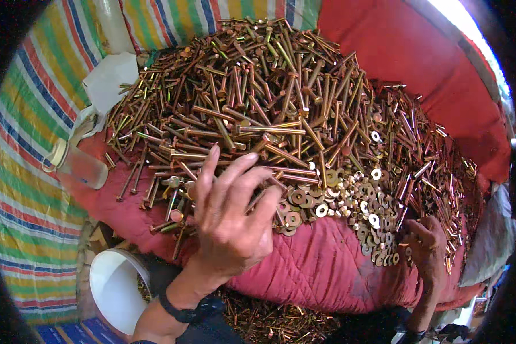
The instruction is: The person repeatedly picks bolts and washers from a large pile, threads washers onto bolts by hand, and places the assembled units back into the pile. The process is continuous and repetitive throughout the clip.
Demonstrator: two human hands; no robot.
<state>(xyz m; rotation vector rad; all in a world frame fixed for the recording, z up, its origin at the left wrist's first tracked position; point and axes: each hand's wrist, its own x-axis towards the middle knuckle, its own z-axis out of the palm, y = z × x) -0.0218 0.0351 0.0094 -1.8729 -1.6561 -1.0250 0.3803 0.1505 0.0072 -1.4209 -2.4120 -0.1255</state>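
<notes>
My left hand (235,212) is over the near edge of a large heap of long brassy bolts (258,86). Its fingers are spread and stretched toward the heap. A bolt shows between thumb and forefinger, but no grip on it is visible. On the right, my right hand (425,236) has its fingers curled in, beside flat washers (387,221) and shorter bolts (441,198). Whatever those fingers hold is hidden. Small nuts (347,192) lie among the washers between my hands.
Red quilted cloth (321,258) lies under the hardware. At the left are a clear plastic bottle (80,166), a white bucket (117,289) and striped sheeting (34,172). More bolts (275,321) lie below the cloth's near edge. Grey cloth (493,241) hangs at the right.
</notes>
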